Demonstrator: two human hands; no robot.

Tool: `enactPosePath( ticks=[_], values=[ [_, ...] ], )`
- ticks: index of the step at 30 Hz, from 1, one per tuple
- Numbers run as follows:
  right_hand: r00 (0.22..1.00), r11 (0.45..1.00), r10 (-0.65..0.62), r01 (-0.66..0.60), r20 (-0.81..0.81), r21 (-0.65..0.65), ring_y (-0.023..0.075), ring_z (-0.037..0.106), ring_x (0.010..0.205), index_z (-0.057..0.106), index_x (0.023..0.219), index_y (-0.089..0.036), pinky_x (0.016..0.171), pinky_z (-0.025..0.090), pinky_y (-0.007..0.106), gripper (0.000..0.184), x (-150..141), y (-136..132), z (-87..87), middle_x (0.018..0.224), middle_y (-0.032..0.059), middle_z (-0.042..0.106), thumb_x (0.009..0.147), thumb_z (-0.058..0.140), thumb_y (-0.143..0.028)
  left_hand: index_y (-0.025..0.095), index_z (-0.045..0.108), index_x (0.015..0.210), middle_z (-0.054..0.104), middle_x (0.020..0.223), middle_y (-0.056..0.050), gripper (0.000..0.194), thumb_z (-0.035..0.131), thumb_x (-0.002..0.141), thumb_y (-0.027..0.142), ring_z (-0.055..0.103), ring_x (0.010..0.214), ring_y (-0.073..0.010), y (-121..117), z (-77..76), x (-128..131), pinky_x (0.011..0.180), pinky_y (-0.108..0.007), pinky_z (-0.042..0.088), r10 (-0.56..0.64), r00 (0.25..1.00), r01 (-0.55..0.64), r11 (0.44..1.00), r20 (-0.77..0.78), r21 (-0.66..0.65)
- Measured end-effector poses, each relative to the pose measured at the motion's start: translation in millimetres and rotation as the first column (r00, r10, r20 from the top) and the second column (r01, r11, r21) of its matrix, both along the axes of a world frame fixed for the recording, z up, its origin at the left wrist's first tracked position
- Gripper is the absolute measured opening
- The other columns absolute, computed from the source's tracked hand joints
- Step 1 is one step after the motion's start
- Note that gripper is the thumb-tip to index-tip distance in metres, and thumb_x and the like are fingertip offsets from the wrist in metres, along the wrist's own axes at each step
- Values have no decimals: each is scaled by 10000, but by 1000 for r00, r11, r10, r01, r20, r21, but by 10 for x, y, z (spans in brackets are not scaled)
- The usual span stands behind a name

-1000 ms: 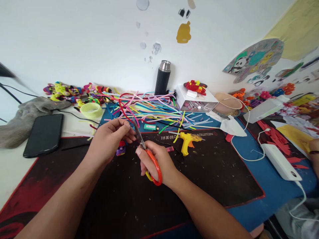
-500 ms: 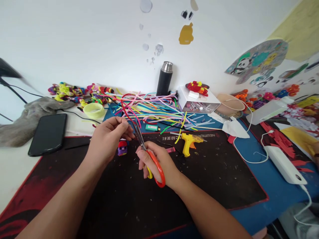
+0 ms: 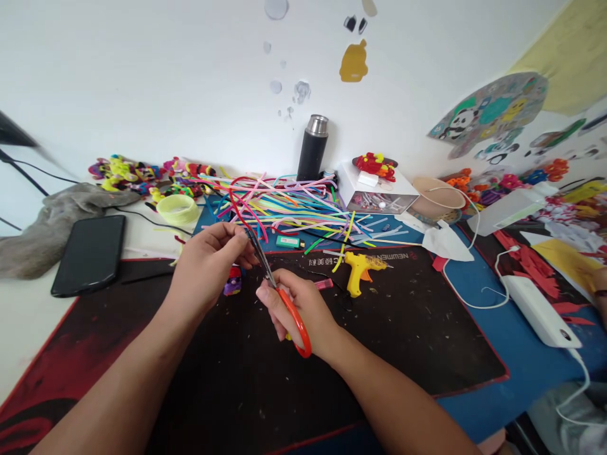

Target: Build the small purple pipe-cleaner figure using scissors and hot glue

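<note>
- Head view: the dark mat (image 3: pixel 265 392) is the largest item I log; it lies under both hands, with a red edge and loose specks on its surface.
- Pile of fuzzy stems (image 3: pixel 298 205): many colours, heaped in disorder beyond the hands, near the wall.
- Grey plush (image 3: pixel 71 208): far left, behind the phone.
- White box (image 3: pixel 346 183): right of the pile, red and yellow fuzzy pieces on top.
- Left hand (image 3: pixel 199 265): raised above the mat, thumb and index finger pinched, apparently on the red stem (image 3: pixel 233 205). I find the exact contact partly hidden; the stem arcs up and away from the fingertips.
- Right hand (image 3: pixel 306 309): wrapped round the scissors (image 3: pixel 267 268) at the handles. Their blades point up and left, narrowly set, tips at the left fingertips.
- Phone (image 3: pixel 89 256): face up at left, overlapping the mat's border.
- Flask (image 3: pixel 313 151): upright behind the pile, black with a metal top.
- Glue gun (image 3: pixel 356 268): yellow, lying on the mat, right of the scissors.
- Tape roll (image 3: pixel 177 210): pale green, left of the pile.
- Small figure (image 3: pixel 232 282): purple and red, just beside the left hand, partly covered.
- Green stick (image 3: pixel 287 242): in front of the pile.
- Pink piece (image 3: pixel 324 284): on the mat, between right hand and glue gun.
</note>
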State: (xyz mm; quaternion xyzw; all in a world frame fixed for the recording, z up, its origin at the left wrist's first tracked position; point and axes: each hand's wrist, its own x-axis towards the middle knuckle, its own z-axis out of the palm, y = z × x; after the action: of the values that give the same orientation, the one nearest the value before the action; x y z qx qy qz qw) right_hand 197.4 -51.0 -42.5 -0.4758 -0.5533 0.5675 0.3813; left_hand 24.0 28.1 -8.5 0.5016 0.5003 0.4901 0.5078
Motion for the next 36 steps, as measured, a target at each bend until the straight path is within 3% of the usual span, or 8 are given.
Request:
enactPosePath(
  ticks=[21,36],
  values=[
    [999,999,-32,32,0,-7,103,474,381,628,967,-243,417,395,216,442,-13,-9,-37,528,-112,523,1050,728,-665,254,708,772,732,710,-15,180,802,884,358,693,626,-195,10,-55,4,644,-314,618,-12,1000,12,1000,-17,-5],
    [997,998,-61,62,51,-26,107,471,414,602,954,-252,435,341,228,373,-37,-29,-31,551,-102,486,1063,734,-583,219,699,800,742,709,0,206,808,913,352,689,640,-169,-21,-29,14,664,-293,599,-30,999,31,999,20,-20]
  ],
)
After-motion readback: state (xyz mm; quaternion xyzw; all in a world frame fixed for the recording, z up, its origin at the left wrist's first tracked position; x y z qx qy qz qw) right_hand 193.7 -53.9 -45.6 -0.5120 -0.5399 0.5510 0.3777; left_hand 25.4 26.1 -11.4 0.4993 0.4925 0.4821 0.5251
